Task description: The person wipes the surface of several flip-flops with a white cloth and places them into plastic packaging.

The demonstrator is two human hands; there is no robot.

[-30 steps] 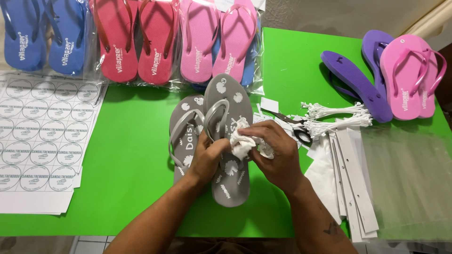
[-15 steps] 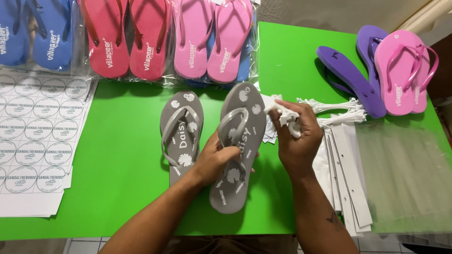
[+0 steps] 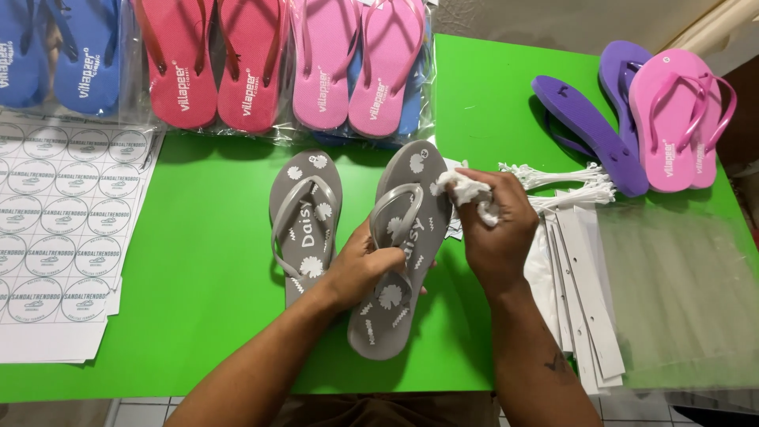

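At the far left, a sheet of round stickers (image 3: 59,229) lay flat on the green table (image 3: 198,237). Above it along the table's back edge sat bagged pairs of sandals: a blue pair (image 3: 59,51), then a red pair (image 3: 213,59), then a pink pair (image 3: 360,59).

Near the middle, a grey flip-flop (image 3: 304,221) with white flower prints lay flat on the table, strap up. Just beside it, the second grey flip-flop (image 3: 403,253) was tilted, its toe pointing away from the person. The left hand (image 3: 364,265) was closed around this sandal at its middle, fingers curled over the strap area, holding it off the table at the near end.

The right hand (image 3: 494,225) was closed on a crumpled white cloth (image 3: 466,190), pressing it against the upper right edge of the held flip-flop.

To the right of that hand lay a bundle of white string ties (image 3: 569,182), and below them a fan of white card strips (image 3: 589,316). Clear plastic bags (image 3: 680,292) were stacked beside the strips. At the back right, a purple pair of sandals (image 3: 593,119) lay loose, with a pink pair (image 3: 680,119) overlapping them.
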